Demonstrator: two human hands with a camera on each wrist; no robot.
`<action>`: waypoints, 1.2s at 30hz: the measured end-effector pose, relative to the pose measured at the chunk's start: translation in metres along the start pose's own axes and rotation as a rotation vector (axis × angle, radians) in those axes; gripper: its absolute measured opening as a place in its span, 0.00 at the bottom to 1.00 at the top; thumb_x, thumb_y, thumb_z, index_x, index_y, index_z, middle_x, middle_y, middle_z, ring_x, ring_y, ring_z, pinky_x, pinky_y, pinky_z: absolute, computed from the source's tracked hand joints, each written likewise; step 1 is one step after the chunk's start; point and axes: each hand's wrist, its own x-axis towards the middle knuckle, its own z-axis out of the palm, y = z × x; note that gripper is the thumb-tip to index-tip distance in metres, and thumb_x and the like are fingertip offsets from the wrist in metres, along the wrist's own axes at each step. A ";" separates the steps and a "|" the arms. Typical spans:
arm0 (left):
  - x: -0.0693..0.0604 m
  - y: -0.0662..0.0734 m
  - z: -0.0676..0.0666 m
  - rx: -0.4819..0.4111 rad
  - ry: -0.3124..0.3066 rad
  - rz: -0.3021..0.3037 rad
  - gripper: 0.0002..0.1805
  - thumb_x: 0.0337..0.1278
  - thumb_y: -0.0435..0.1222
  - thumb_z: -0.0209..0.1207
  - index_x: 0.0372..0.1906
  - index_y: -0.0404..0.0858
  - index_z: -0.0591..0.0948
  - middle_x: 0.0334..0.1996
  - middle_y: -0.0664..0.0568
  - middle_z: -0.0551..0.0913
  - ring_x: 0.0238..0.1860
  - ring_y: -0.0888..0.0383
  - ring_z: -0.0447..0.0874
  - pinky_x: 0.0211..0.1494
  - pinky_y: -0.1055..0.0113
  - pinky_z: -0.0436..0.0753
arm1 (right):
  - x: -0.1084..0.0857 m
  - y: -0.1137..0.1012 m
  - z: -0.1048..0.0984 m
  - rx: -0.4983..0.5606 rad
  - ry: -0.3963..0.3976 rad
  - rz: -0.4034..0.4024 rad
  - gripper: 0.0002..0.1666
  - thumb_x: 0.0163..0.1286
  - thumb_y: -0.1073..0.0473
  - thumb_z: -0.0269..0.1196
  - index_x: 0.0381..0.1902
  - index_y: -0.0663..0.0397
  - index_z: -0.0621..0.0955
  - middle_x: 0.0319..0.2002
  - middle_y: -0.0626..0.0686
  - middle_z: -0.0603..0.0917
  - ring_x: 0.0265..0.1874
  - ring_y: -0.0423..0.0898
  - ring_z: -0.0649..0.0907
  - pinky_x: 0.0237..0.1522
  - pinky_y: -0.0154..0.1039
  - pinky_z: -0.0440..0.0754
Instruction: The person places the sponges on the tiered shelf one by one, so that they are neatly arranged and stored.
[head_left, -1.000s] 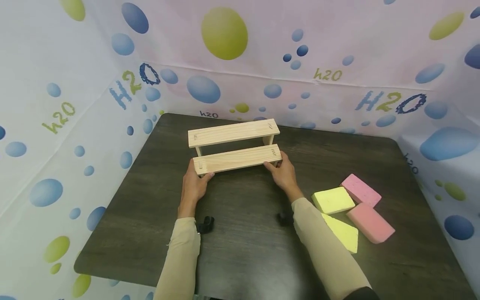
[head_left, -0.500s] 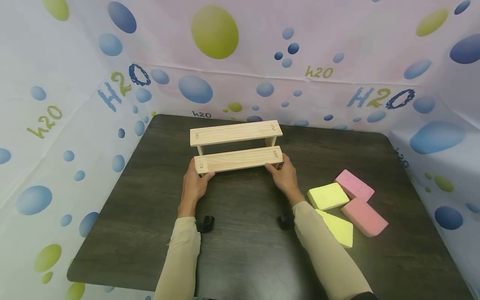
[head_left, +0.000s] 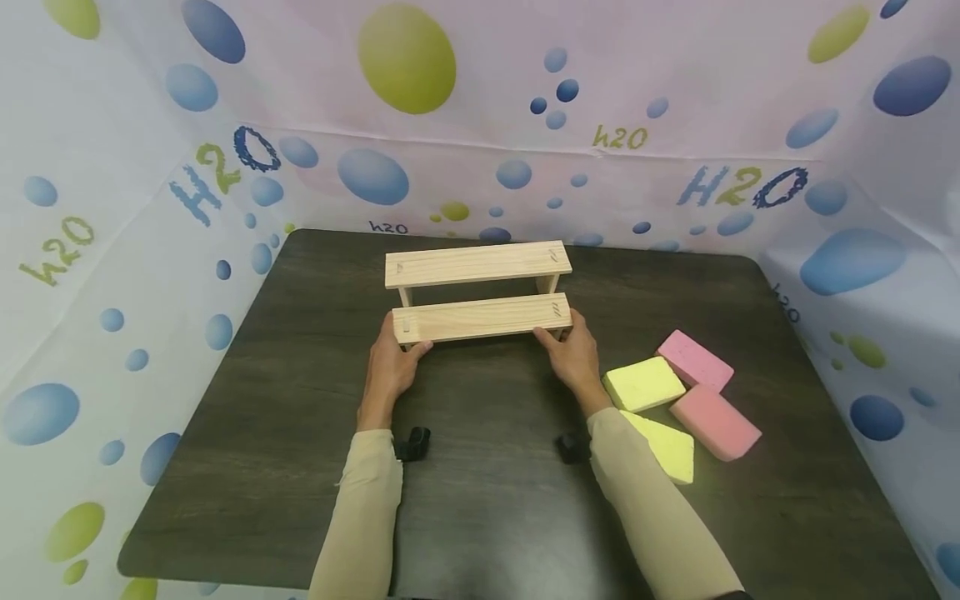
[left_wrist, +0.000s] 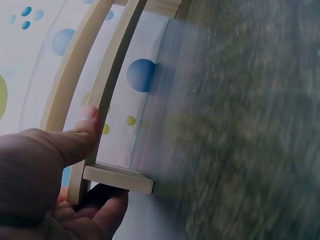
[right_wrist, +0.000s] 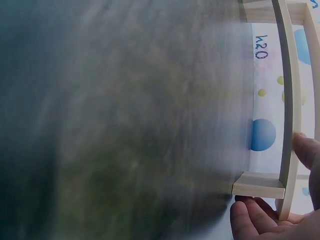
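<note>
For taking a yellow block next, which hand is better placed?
Probably the right hand: the yellow blocks lie near the right sleeve. The left hand is farther away, and both hands hold the wooden rack.

So the left hand has hold of one end of a two-board wooden rack, thumb against the nearer board and fingers curled underneath by the short leg. The whole right side is dark counter (super blurry, just streaks really), and behind the rack there's a white sheet with blue and yellow-green dots.
</note>
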 end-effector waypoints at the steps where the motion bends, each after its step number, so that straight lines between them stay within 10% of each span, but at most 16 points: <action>1: 0.001 0.001 0.001 0.000 -0.004 0.003 0.47 0.60 0.43 0.64 0.77 0.43 0.49 0.69 0.38 0.66 0.68 0.40 0.67 0.67 0.41 0.69 | 0.000 0.000 -0.001 0.000 0.005 0.000 0.49 0.67 0.38 0.61 0.74 0.55 0.56 0.53 0.60 0.76 0.49 0.55 0.77 0.49 0.50 0.76; 36: 0.014 0.027 0.030 -0.007 -0.145 0.026 0.48 0.59 0.42 0.64 0.77 0.42 0.49 0.72 0.39 0.63 0.71 0.41 0.63 0.72 0.43 0.64 | -0.021 0.018 -0.029 0.033 0.137 0.080 0.43 0.66 0.45 0.63 0.70 0.62 0.62 0.62 0.65 0.73 0.62 0.61 0.73 0.61 0.57 0.72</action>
